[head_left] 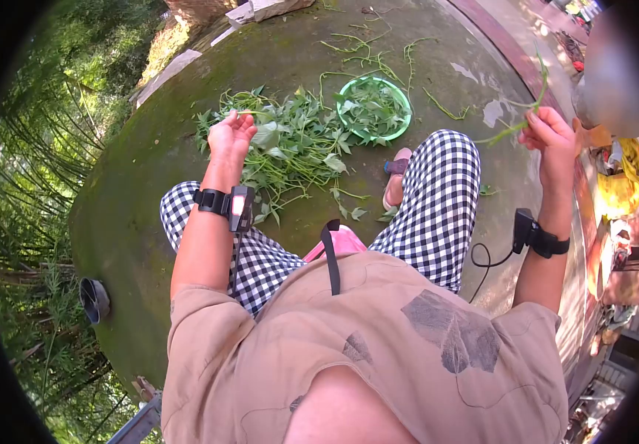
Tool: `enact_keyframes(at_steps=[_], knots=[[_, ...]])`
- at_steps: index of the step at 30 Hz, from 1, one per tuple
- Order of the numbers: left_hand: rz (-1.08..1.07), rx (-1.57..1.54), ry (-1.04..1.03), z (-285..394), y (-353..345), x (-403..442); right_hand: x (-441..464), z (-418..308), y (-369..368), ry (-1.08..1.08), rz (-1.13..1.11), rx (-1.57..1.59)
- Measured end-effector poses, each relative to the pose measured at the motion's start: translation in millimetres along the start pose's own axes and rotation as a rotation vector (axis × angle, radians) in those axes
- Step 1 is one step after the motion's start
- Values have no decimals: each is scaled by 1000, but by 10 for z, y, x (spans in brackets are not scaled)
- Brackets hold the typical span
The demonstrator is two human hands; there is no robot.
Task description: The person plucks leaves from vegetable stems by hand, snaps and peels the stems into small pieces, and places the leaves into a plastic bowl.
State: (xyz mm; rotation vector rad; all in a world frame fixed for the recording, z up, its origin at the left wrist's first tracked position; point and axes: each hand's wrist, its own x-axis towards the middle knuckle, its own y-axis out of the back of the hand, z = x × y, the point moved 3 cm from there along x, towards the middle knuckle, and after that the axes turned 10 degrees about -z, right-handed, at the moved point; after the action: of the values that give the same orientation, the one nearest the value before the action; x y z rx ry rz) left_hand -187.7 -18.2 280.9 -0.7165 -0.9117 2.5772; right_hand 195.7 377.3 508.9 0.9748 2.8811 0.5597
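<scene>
My left hand [233,137] is raised over the left side of a large pile of leafy green stems [290,152], its fingers pinched on a thin green stem [257,113]. Far to the right, my right hand [549,133] is held up, closed on several thin green stems [508,133] that stick out to the left and upward. Beyond my knees, a round green basket [406,122] holds green leaves and stands at the right edge of the pile.
Bare stems [367,55] lie scattered behind the basket, and one [444,106] lies to its right. A dark bucket [95,300] stands at the far left. Stone blocks [260,9] edge the ground. Yellow items [623,185] are at the right.
</scene>
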Motion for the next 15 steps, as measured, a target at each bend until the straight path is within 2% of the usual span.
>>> enact_keyframes(at_steps=[3, 5, 8, 11, 15], knots=[[-49, -10, 11, -61, -120, -95, -264, 416, 450, -183, 12, -193], [-75, -11, 23, -113, -207, -149, -474, 673, 494, -449, 24, -436], [-148, -15, 18, -142, -350, -262, -571, 1042, 590, -172, 102, -1247], [-195, -44, 49, -181, -370, -254, -385, 414, -50, -182, 29, -479], [-231, -63, 60, -188, -461, -310, 65, 70, -1292, 81, -348, -50]])
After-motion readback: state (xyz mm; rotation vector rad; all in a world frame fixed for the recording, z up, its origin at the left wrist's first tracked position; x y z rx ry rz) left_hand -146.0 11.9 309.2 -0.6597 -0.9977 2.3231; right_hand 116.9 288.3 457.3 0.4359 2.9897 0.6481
